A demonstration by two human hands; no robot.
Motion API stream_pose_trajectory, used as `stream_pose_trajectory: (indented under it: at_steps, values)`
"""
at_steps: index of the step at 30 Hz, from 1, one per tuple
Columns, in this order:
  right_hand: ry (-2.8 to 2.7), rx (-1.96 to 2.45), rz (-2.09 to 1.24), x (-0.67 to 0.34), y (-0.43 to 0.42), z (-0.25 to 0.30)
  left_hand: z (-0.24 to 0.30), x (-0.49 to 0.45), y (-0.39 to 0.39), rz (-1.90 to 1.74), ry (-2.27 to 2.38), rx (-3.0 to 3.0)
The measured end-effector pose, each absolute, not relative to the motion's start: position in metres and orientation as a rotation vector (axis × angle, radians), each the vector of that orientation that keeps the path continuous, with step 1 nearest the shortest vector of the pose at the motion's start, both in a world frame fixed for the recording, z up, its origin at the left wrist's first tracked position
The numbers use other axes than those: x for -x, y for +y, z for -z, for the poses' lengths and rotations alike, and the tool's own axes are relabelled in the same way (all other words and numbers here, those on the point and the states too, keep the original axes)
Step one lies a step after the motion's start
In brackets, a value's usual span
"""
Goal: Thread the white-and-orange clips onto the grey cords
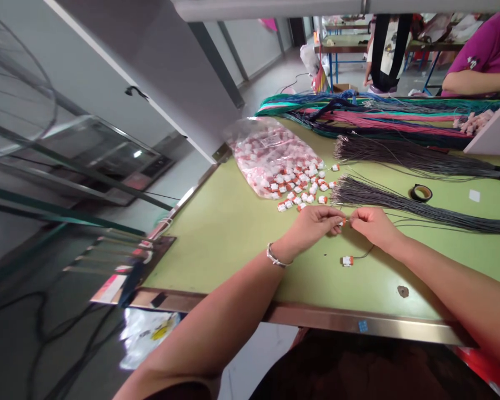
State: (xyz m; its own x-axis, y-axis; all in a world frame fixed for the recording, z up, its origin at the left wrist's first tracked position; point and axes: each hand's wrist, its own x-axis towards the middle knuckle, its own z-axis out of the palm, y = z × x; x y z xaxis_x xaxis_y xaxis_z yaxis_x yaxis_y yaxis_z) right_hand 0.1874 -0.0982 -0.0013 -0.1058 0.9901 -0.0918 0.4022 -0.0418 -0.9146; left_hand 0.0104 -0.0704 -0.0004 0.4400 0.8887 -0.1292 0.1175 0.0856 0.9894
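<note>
Green tabletop [225, 244], left hand [314, 223] pinching half-hidden connector [342, 222], right hand [374, 225] pinching barely visible wire [348, 220]

Cable bundles [358, 115] lay along the far edge of the table [216, 239]. By its left edge sat a plastic bag [258, 145], loose connectors [288, 204] at its front right. Rightward, a tape roll [415, 192] lay between two wire bundles [400, 203]; a lone connector [348, 261] lay nearer the front edge.

Tabletop [233, 244] bright, lower L dim, edges stretched, prob. blurred
</note>
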Motion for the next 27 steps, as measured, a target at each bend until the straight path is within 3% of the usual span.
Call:
stream_pose_trajectory:
  at_steps: [14,27]
  values:
    - [-1.403,1.489,-1.247,-0.189,-0.102,-0.006,0.001,-0.018,-0.071,-0.726,0.847,-1.048]
    - [-1.5,1.519,-0.982,-0.183,-0.103,0.007,0.008,-0.02,-0.07,-0.701,0.88,-1.117]
